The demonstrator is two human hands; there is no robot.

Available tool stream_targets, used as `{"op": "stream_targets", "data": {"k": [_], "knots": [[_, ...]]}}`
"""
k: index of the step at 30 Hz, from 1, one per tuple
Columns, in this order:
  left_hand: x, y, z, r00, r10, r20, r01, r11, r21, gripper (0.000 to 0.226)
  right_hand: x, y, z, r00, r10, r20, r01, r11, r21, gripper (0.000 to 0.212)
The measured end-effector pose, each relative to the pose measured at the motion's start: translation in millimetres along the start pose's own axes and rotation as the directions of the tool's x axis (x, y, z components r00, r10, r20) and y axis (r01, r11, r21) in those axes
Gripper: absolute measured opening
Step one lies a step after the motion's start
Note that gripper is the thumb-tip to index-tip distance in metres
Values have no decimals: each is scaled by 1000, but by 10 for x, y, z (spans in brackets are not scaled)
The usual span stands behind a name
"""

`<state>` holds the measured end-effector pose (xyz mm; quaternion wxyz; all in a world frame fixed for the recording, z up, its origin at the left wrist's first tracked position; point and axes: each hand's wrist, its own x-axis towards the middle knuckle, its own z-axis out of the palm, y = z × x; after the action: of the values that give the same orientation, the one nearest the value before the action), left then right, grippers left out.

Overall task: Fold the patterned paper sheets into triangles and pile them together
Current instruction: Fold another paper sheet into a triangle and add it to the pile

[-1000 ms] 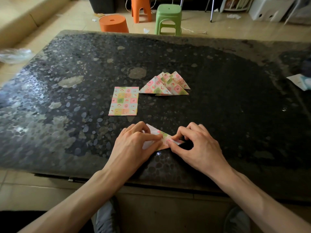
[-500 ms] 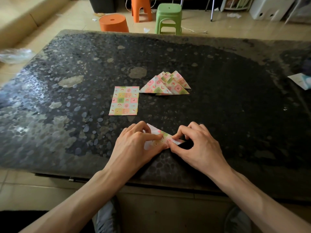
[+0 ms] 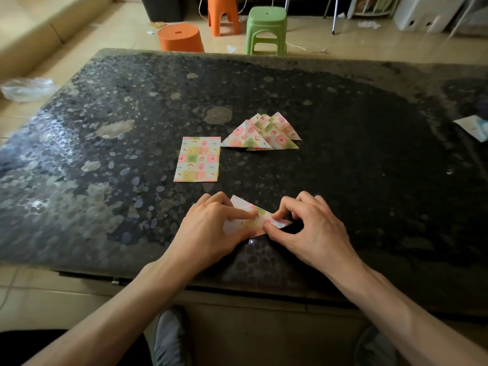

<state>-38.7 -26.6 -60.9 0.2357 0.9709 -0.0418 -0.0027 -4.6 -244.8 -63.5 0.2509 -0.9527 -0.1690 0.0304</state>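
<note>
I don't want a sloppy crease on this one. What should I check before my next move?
1. Half-folded sheet pinned to the table: the left hand presses it with a forefinger. Ok.
2. Right-hand corner under control: the right hand pinches it. Ok.
3. Edges matched, fold complete: the hands cover most of the sheet. Cannot tell.
4. Pile of triangles uncovered, ready to receive another. Ok.
5. Unfolded paper lies flat to the pile's left, away from both hands. Ok.
</note>
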Motion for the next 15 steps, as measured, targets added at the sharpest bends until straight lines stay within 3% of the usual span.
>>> {"op": "stream_targets", "data": {"k": [3,7,11,15], "knots": [[39,-60,-83,995,19,97,-27,996,85,41,16,-26,-25,999,12,30,-12,1000,7,32],[62,-56,-119,994,38,103,-54,985,162,45,-3,-41,-21,1000,12,16,-12,1000,-14,34],[71,-52,-131,991,37,127,-58,984,166,45,1,-56,-16,999,16,29,-15,999,-33,38],[91,-126,-228,967,49,249,-77,991,105,44,17,-79,-49,997,42,62,-41,999,-23,38]]}}
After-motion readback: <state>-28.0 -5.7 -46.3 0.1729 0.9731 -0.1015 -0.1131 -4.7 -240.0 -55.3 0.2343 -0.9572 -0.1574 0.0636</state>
